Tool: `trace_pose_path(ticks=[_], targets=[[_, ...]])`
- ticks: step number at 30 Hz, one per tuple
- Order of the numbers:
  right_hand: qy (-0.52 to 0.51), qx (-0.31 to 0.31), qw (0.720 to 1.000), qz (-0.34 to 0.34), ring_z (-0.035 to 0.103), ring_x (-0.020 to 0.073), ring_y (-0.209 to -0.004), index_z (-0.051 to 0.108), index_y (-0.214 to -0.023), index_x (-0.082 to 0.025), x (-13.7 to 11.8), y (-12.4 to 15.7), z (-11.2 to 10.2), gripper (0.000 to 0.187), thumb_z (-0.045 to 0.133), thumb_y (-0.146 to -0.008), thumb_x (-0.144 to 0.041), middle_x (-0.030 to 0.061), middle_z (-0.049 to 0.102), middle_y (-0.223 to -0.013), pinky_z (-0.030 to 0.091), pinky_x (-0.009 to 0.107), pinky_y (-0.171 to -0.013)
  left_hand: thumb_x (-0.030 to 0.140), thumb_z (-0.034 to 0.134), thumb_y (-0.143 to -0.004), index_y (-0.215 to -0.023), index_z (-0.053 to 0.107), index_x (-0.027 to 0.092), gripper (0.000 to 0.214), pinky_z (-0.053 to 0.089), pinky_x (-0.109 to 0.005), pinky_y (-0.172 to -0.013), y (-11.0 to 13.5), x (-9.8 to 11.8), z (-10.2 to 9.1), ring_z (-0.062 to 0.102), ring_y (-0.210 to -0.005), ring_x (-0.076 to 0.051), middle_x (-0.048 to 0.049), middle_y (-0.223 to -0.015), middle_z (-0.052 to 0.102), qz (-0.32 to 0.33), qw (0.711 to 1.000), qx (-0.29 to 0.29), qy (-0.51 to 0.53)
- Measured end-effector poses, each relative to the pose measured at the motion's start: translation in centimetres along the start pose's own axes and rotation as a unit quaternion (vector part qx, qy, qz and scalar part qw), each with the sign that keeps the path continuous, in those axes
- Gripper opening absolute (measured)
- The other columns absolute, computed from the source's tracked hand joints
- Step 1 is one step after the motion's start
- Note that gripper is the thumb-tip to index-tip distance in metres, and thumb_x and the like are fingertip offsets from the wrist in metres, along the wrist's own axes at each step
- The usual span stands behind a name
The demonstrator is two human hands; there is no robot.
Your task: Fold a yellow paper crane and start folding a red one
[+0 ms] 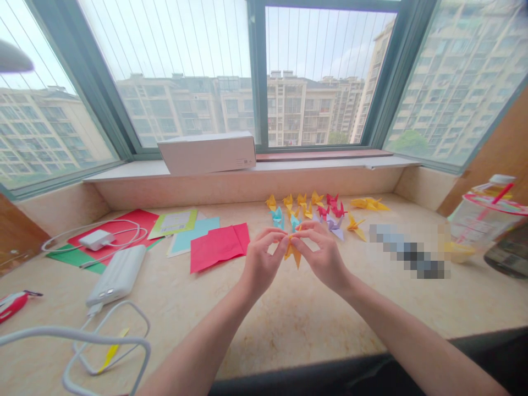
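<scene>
Your pose: both forearms reach forward from the bottom of the view. Your left hand (259,264) and right hand (322,258) are raised over the pale stone counter (264,352), palms turned inward, fingertips meeting at centre.

Your grip: narrow, both hands pinching one yellow folded paper piece (293,254) between the fingertips.

Held piece location: between your hands, above the counter, just in front of the cranes, its points hanging down.

Crane count: roughly fifteen small folded paper cranes (306,210) stand in loose rows beyond your hands: about eight yellow, three red, two cyan, two lilac. Exact count uncertain; some overlap.

Sheet count: five to your left: a red sheet (124,223), a green sheet (70,257), a pale blue sheet (193,234), a lime printed card (173,223), and a folded crimson sheet (218,247).

Devices: one white rectangular power bank (117,275) and one white plug charger (97,240) with its white cable.

Right side: one clear plastic cup with a pink straw (482,217).

Sill: one white cardboard box (206,154).

Writing: small print on the box and lime card, too small to read.
</scene>
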State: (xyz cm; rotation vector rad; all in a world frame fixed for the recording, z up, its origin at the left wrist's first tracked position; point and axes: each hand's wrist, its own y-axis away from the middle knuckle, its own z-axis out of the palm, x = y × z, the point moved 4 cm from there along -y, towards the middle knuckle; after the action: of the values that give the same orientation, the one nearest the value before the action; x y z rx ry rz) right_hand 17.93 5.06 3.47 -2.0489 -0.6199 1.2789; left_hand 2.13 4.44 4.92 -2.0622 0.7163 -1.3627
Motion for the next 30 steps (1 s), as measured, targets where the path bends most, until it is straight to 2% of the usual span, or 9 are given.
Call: trace_pose_path(ticks=[9, 17, 23, 30], targets=[[0.037, -0.011, 0.999, -0.016, 0.06, 0.0242, -0.102, 0.072, -0.087, -0.023, -0.1, -0.2, -0.2, 0.01, 0.066, -0.088, -0.031, 0.0062, 0.064, -0.1, 0.042, 0.044, -0.095, 0.023, 0.056, -0.093, -0.085, 0.067, 0.017, 0.015, 0.051, -0.029, -0.082, 0.0, -0.2, 0.3, 0.065, -0.089, -0.017, -0.0063, -0.093, 0.068, 0.019, 0.999, -0.029, -0.013], [0.05, -0.01, 0.998, -0.026, 0.059, 0.025, -0.101, 0.071, -0.086, -0.022, -0.1, 0.0, -0.2, 0.012, 0.064, -0.089, -0.032, 0.0065, 0.062, -0.099, 0.041, 0.046, -0.093, 0.022, 0.058, -0.092, -0.087, 0.064, 0.019, 0.009, 0.051, -0.028, -0.08, 0.2, -0.4, 0.3, 0.065, -0.086, -0.017, -0.0041, -0.09, 0.069, 0.041, 0.998, -0.018, -0.048], [0.013, -0.03, 0.999, -0.013, 0.06, 0.0233, -0.096, 0.071, -0.088, -0.022, 0.4, 0.0, 0.1, 0.013, 0.063, -0.09, -0.032, 0.0063, 0.061, -0.097, 0.046, 0.043, -0.09, 0.021, 0.057, -0.093, -0.086, 0.064, 0.018, 0.01, 0.05, -0.027, -0.079, 0.1, -0.8, 0.3, 0.065, -0.085, -0.016, -0.0039, -0.088, 0.069, 0.021, 0.998, -0.023, -0.05], [0.017, -0.029, 0.999, -0.013, 0.06, 0.0248, -0.102, 0.074, -0.094, -0.024, 0.6, 0.2, 0.4, 0.014, 0.065, -0.089, -0.034, 0.0082, 0.06, -0.107, 0.046, 0.045, -0.095, 0.02, 0.054, -0.094, -0.087, 0.064, 0.017, 0.012, 0.049, -0.026, -0.078, 0.2, -1.1, 0.4, 0.064, -0.084, -0.016, -0.0036, -0.088, 0.068, 0.001, 0.998, -0.032, -0.06]])
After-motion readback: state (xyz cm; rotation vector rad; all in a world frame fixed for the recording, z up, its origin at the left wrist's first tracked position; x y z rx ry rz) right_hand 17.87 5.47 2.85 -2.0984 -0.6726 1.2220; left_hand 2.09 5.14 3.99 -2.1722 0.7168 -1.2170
